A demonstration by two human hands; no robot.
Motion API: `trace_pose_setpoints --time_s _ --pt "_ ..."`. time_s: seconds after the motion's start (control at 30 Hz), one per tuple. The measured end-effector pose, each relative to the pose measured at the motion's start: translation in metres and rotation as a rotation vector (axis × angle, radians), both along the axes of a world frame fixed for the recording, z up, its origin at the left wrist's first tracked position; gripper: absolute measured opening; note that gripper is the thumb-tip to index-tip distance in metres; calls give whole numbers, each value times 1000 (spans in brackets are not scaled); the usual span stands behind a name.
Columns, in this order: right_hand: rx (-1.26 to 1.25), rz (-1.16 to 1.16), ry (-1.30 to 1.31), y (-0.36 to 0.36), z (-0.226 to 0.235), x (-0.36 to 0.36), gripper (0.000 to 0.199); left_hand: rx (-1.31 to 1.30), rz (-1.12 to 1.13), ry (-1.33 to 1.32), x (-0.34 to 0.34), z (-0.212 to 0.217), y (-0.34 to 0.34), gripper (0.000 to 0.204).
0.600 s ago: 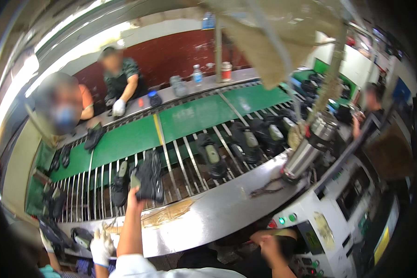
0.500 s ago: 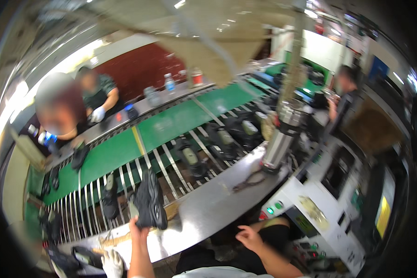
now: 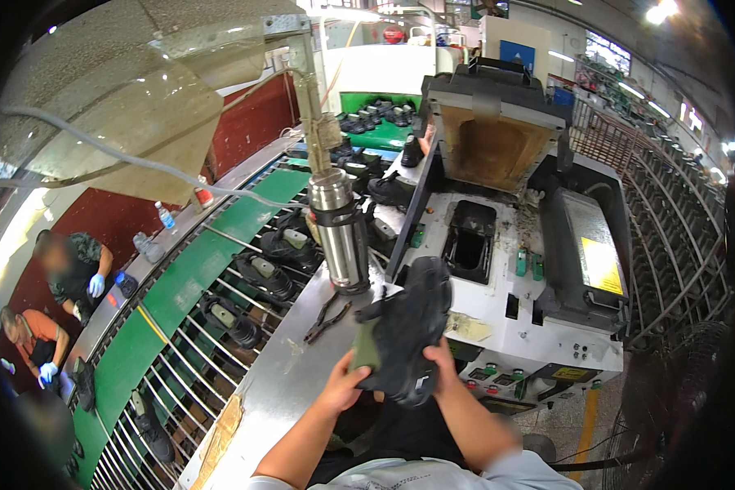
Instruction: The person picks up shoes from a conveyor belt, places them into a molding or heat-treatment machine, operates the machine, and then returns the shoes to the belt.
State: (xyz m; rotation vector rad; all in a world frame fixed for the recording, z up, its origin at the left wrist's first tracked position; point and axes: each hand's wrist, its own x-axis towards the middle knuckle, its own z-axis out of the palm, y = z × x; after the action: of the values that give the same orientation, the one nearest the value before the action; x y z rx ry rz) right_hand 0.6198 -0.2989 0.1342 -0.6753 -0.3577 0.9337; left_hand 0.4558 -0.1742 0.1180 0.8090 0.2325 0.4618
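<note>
Between my two hands is a black shoe (image 3: 412, 314), tilted, its dark underside partly toward me. An olive-green shoe last (image 3: 367, 349) shows at its opening. My left hand (image 3: 345, 385) is closed around the last end, the thumb on top. My right hand (image 3: 442, 365) grips the shoe's other side near its lower end. The shoe is held up over the gap between the metal table (image 3: 278, 384) and a white machine (image 3: 498, 314). On that machine, a raised lid (image 3: 490, 139) stands above a dark rectangular cavity (image 3: 470, 245).
A steel thermos (image 3: 347, 257) and pliers (image 3: 327, 320) sit on the metal table. Several black shoes (image 3: 263, 276) lie on the slatted rack along a green conveyor (image 3: 188, 273). Two people (image 3: 41, 327) work across it. At the right stands a metal rack (image 3: 670, 245).
My view has swung right toward the machine. The shoe, earlier in my left hand over the table edge, has come right; my previously free right hand now grips it too.
</note>
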Motion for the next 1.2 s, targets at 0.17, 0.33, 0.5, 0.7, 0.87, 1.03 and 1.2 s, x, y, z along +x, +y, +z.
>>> trace_pose_setpoints --time_s 0.17,0.33,0.5,0.7,0.87,1.03,1.2 --pt "-210 -354 -170 -27 26 119 92 143 -75 249 23 -40 19 25" --pt "-779 -701 -621 17 80 235 101 963 169 1123 -33 -121 66 18" --pt "-1215 -719 -891 80 107 301 102 1770 619 741 -97 -201 90 22" --pt "-1762 -524 -1001 135 62 329 112 1344 457 747 -86 -176 83 19" --pt "-1779 -459 -978 125 74 301 104 1549 346 901 -84 -147 81 21" --pt "-1627 -608 -1326 86 56 255 82 1536 647 661 -78 -216 82 18" --pt "-743 -1000 -1725 -26 -5 166 43 547 444 458 -26 -194 51 24"
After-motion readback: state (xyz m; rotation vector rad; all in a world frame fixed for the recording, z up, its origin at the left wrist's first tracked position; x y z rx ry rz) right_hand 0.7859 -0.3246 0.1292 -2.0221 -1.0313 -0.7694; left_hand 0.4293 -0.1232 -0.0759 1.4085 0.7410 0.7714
